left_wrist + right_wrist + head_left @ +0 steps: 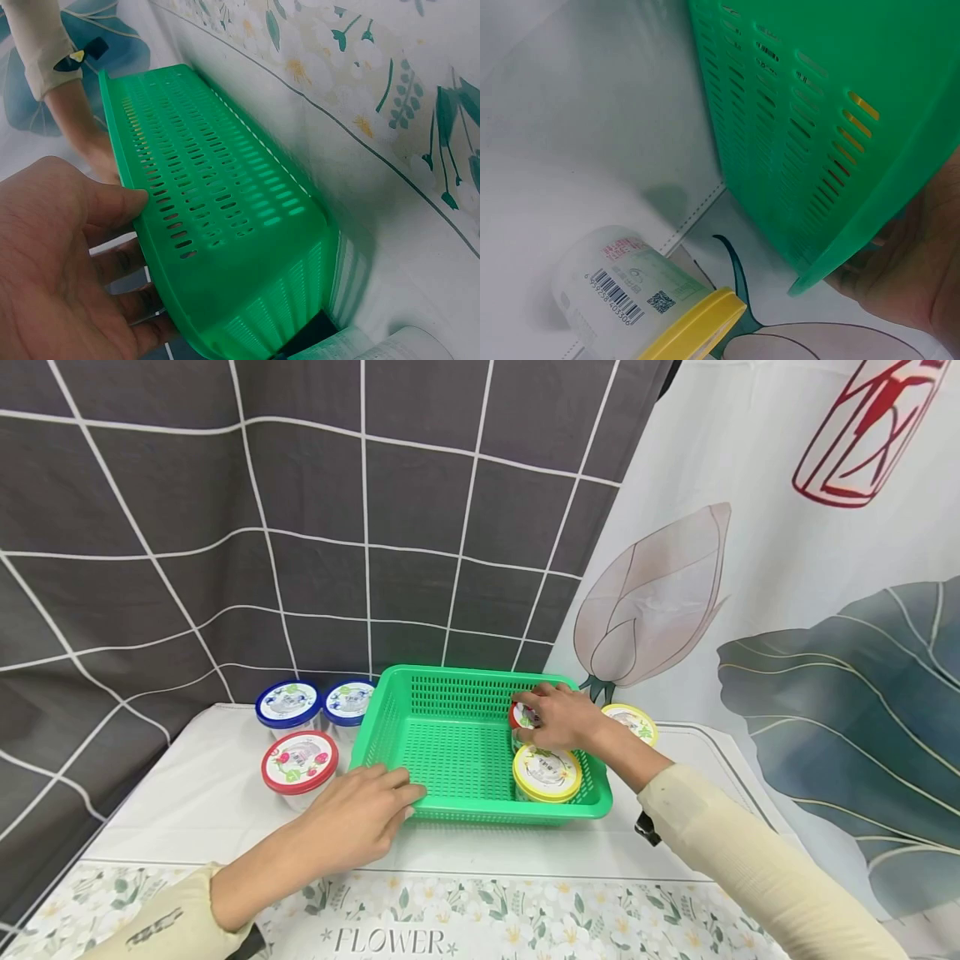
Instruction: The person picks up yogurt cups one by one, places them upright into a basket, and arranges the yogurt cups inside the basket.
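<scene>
A green plastic basket (480,810) with slotted walls stands on the table. My left hand (367,817) holds its near left corner, and in the left wrist view the thumb (120,204) lies outside the rim with the fingers on the inner side. Reaching over the right side, my right hand (558,717) grips a red-lidded tub (525,716) in the basket's far right part; the hand covers much of its lid. Just in front of that tub, a yellow-lidded tub (547,772) sits upright inside the basket.
Left of the basket stand two blue-lidded tubs (288,702) and a red-lidded tub (300,762). Another yellow-lidded tub (632,722) is outside on the right, partly behind my right arm. A dark gridded curtain (315,527) hangs behind. Flowered cloth (480,910) covers the table front.
</scene>
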### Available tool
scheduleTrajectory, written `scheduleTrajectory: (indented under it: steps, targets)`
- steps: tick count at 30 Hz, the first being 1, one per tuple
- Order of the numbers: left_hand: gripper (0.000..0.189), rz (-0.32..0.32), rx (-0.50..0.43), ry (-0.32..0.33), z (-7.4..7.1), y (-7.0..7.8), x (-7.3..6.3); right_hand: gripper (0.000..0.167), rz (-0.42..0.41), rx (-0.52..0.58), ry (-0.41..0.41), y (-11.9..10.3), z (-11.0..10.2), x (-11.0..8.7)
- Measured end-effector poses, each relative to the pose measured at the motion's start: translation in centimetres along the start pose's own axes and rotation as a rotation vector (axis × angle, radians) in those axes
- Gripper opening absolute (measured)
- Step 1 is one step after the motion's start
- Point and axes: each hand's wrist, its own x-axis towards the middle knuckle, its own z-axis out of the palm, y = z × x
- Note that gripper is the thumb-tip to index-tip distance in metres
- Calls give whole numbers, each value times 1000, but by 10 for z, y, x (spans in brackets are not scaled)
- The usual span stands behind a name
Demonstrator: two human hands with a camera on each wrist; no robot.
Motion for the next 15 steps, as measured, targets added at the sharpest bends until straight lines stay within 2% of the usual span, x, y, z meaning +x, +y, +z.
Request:
scheduleTrajectory:
  steps: [15]
  targets:
    - [24,-1,-8,-9,-1,1,0,73,3,26,-31,1,-2,-3]
